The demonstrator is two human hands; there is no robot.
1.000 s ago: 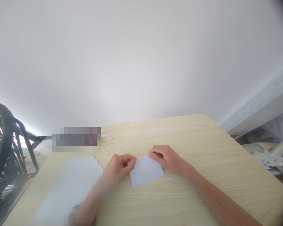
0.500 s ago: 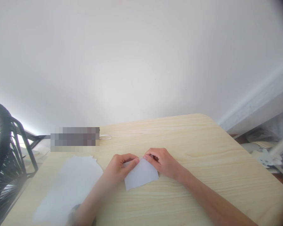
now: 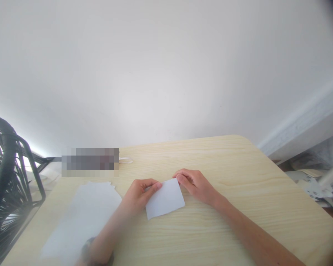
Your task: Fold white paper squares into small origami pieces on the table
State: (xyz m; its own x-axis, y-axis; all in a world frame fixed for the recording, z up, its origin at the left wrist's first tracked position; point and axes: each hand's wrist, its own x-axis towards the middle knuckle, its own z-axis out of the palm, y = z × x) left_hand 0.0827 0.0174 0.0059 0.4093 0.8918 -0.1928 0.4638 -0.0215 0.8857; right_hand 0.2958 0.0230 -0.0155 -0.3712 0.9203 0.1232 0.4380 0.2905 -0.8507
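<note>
A small folded white paper (image 3: 165,199) lies on the light wooden table (image 3: 238,207), its far edge slightly raised. My left hand (image 3: 140,194) pinches the paper's far left corner with fingers curled. My right hand (image 3: 195,184) pinches the far right corner, fingers also closed on it. Both forearms reach in from the bottom of the view.
A stack of white sheets (image 3: 83,214) lies on the table to the left of my hands. A black wire chair (image 3: 8,184) stands at the far left. A blurred object (image 3: 90,162) lies at the table's far edge. A white wall rises behind; clutter sits at the right.
The paper has been turned and shifted slightly left. Both hands moved with it and now grip its two far corners.
</note>
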